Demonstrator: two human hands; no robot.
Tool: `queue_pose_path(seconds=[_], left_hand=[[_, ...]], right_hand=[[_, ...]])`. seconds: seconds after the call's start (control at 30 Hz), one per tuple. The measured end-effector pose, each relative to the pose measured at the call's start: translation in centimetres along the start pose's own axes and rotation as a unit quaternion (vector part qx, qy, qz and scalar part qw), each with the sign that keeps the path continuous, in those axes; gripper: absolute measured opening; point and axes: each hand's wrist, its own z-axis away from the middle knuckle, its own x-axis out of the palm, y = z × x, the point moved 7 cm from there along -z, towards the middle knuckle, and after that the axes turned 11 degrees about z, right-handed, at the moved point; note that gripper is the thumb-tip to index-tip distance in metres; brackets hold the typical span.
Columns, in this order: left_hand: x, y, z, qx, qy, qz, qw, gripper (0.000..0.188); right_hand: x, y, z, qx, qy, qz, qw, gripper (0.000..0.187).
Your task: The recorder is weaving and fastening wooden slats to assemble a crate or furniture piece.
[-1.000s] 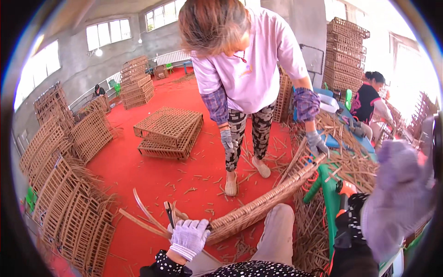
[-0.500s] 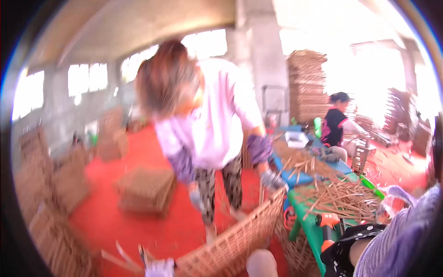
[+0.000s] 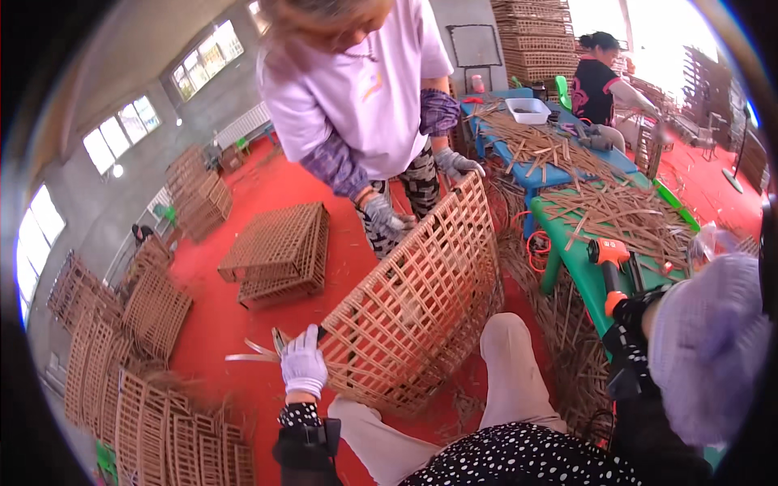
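My left hand [image 3: 304, 366] is closed on the lower corner of the wicker panel [image 3: 413, 300], which stands tilted over the red floor [image 3: 243, 340]. A co-worker's gloved hands [image 3: 381, 217] hold its top edge. My right hand [image 3: 705, 356] is raised by the green desk [image 3: 579, 263]; I cannot tell its grip. If either of us pulls unevenly, I judge the panel could twist or slip free.
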Motion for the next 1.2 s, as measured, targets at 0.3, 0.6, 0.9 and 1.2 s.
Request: queue_pose_path(seconds=[0.3, 0.6, 0.9, 1.2], left_hand=[[0.4, -4.3, -2.6, -0.068, -0.136, -0.045, 0.987, 0.045], [2.1, -7.7, -4.7, -0.126, -0.175, -0.091, 0.972, 0.060], [2.6, -10.0, -3.6, -0.188, -0.089, -0.109, 0.972, 0.053], [2.7, -13.6, 0.6, -0.257, -0.086, -0.139, 0.952, 0.051]], right_hand=[[16.5, 12.0, 12.8, 0.235, -0.165, 0.019, 0.958, 0.018], [26.3, 11.9, 25.3, 0.178, -0.443, -0.094, 0.874, 0.026], [23.1, 16.1, 32.1, 0.251, -0.512, 0.000, 0.821, 0.028], [23.2, 14.5, 36.0, 0.289, -0.570, -0.023, 0.769, 0.026]])
